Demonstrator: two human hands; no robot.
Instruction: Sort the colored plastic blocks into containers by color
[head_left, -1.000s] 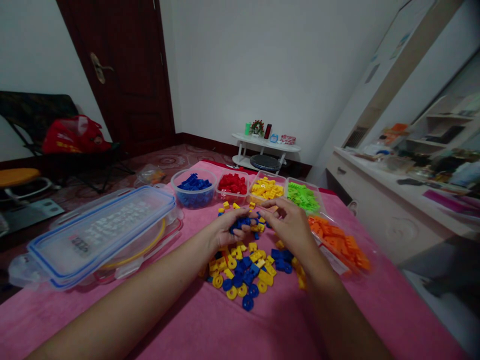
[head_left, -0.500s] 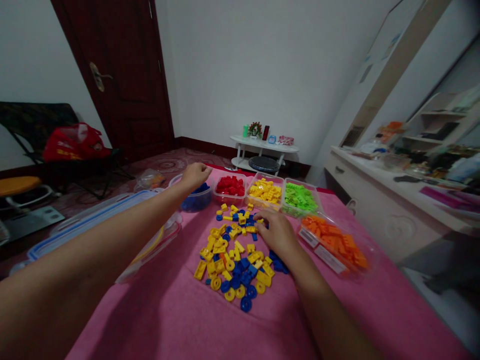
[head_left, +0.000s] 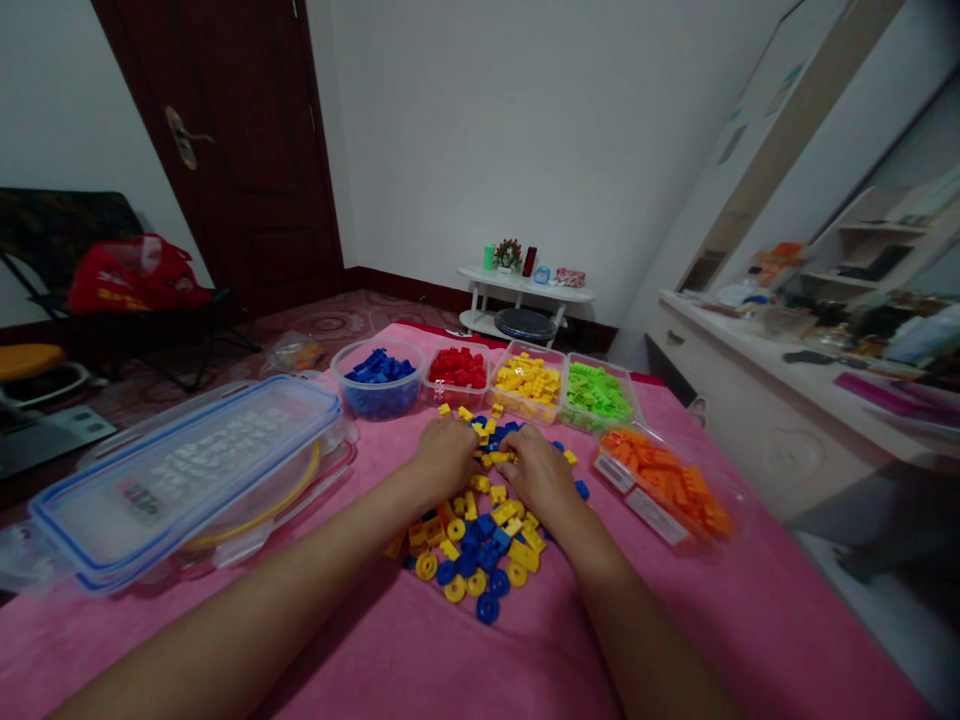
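A loose pile of yellow and blue toy building bricks, with round wheel-like pieces at its near edge, lies on the pink cloth. My left hand reaches into the far part of the pile, its fingers curled down. What they pinch, if anything, is hidden behind the hand. Close by on the right, my right hand rests over blue and yellow bricks, thumb and fingers apart and bent. Beyond the hands stand a round tub of blue bricks and boxes of red bricks, yellow bricks and green bricks.
An open clear pack of orange bricks lies at the right. Stacked clear lids with blue rims cover the cloth's left side. Past the pink cloth are a low white table and a white dresser.
My left hand has come back from above the tub of blue bricks to the loose pile. My right hand has shifted only slightly and stays at the pile.
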